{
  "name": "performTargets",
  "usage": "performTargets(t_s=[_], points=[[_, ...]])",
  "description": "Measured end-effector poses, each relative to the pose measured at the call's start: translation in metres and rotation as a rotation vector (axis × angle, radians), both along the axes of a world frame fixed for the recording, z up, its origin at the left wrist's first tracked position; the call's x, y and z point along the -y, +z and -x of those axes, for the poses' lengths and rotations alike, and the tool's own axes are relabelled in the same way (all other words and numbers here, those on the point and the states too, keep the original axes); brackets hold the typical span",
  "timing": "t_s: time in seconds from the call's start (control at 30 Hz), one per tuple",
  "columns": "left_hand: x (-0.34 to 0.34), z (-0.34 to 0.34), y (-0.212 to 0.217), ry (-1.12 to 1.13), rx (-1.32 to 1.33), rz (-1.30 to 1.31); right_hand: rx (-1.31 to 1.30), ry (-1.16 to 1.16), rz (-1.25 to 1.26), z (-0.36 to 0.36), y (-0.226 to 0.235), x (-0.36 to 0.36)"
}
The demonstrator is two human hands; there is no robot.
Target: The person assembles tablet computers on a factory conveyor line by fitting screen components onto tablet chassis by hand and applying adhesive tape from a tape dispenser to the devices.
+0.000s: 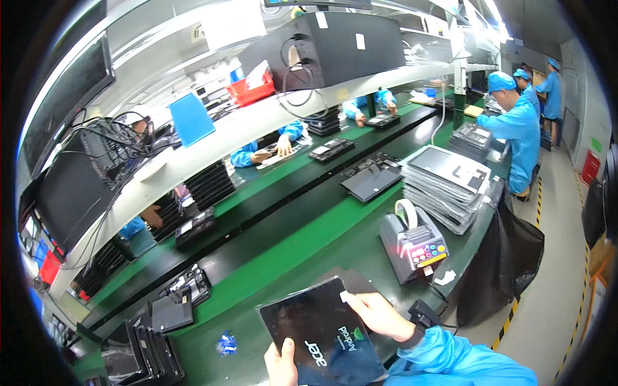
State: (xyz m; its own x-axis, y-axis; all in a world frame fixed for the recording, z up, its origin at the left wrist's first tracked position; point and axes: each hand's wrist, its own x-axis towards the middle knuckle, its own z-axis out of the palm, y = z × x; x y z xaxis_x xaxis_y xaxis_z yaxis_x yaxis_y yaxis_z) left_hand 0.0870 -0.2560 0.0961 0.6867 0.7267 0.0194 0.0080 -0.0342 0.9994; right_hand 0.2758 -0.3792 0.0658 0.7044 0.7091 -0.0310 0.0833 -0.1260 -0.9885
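A dark tablet [315, 328] with a lit screen showing a start-up logo is held tilted in front of me. My left hand [281, 365] grips its lower left edge, the thumb lying on the screen. At the upper right edge, the fingers of my right hand [380, 316] pinch a small white tab [344, 296] against the tablet. Whether the tab is fixed to the tablet, I cannot tell. Behind the tablet, a dark flat piece [354, 280] shows in part on the green bench.
A tape dispenser [412, 244] stands right of centre, before a stack of tablet panels [447, 183]. Upright dark panels [145, 354] and blue scraps [226, 344] are at the left. A conveyor belt [257, 222] carries device parts. A co-worker [518, 128] works at the far right.
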Motion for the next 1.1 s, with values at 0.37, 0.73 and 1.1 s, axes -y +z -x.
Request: performTargets(t_s=[0.37, 0.73, 1.1], points=[[-0.055, 0.061, -0.046, 0.277, 0.428, 0.270, -0.054, 0.402, -0.264, 0.036, 0.040, -0.071], [-0.046, 0.177, -0.097, 0.535, 0.307, 0.387, -0.627, 0.129, 0.117, -0.106, -0.058, -0.306], [-0.059, 0.229, -0.131, 0.486, -0.127, 0.057, 0.703, 0.331, 0.318, 0.107, -0.067, -0.516]])
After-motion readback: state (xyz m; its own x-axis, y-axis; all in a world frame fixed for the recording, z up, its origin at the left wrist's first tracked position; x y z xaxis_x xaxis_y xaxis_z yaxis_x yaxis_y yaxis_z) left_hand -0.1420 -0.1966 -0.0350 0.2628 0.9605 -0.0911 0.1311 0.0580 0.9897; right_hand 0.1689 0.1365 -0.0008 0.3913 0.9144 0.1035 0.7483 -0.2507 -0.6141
